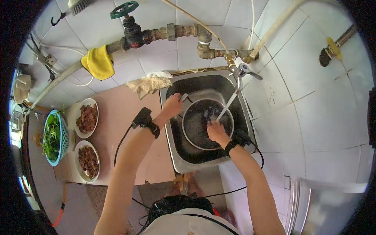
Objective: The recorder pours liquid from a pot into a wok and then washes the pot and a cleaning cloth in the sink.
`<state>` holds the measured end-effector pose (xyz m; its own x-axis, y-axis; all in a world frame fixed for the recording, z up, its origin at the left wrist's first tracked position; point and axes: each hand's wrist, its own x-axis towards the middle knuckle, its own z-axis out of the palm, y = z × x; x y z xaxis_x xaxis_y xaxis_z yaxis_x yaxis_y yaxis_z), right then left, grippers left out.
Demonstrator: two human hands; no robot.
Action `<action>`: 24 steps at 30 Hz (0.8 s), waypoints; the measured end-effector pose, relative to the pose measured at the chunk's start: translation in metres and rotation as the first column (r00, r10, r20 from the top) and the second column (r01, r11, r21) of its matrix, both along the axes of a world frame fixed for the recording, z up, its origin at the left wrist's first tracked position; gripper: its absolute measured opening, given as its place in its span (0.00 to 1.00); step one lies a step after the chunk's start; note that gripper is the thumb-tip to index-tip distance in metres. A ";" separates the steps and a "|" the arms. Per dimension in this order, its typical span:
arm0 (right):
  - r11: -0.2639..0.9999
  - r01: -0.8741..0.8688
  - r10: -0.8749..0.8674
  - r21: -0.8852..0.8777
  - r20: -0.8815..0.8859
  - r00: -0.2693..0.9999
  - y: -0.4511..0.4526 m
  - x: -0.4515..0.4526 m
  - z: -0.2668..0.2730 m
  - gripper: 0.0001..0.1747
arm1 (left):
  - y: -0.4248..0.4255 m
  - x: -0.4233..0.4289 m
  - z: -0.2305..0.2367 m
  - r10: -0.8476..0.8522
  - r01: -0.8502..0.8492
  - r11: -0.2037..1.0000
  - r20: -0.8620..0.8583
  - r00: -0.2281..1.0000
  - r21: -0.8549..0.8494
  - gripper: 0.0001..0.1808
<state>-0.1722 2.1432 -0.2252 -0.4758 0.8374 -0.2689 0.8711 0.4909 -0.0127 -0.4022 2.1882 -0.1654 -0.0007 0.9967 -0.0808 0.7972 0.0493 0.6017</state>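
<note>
A dark round pan (198, 132) with a pale rim sits in the stainless steel sink (173, 160). My left hand (173, 105) is closed on the pan's handle (184, 97) at the upper left of the sink. Inside the pan is my right hand (216, 130), beside the stream of water that falls from the tap (239, 80); its fingers are partly hidden, and whether they hold anything cannot be told. Water splashes on the pan's bottom near those fingers.
Left of the sink, two white plates of meat (87, 118) (88, 161) stand on the pinkish counter (129, 108), near a blue basket (64, 138) of leafy greens. A beige rag (148, 86) lies behind. A yellow cloth (99, 63) hangs on the wall pipe, beside a green-wheeled valve (124, 10).
</note>
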 end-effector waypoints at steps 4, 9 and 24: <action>0.983 0.048 -0.062 -0.176 -0.072 0.995 0.003 0.004 0.000 0.12 | 0.012 0.003 -0.012 0.042 -0.036 0.996 0.073 0.996 -0.085 0.14; 0.729 -0.012 0.176 -0.684 0.172 0.969 -0.006 -0.064 0.054 0.13 | 0.008 -0.027 -0.011 -0.013 -0.003 0.983 -0.087 0.996 -0.181 0.14; 0.220 0.528 -0.754 -0.820 -0.486 -0.441 0.078 -0.107 0.034 0.16 | 0.022 -0.019 -0.030 -0.125 0.123 0.991 -0.043 0.991 -0.051 0.12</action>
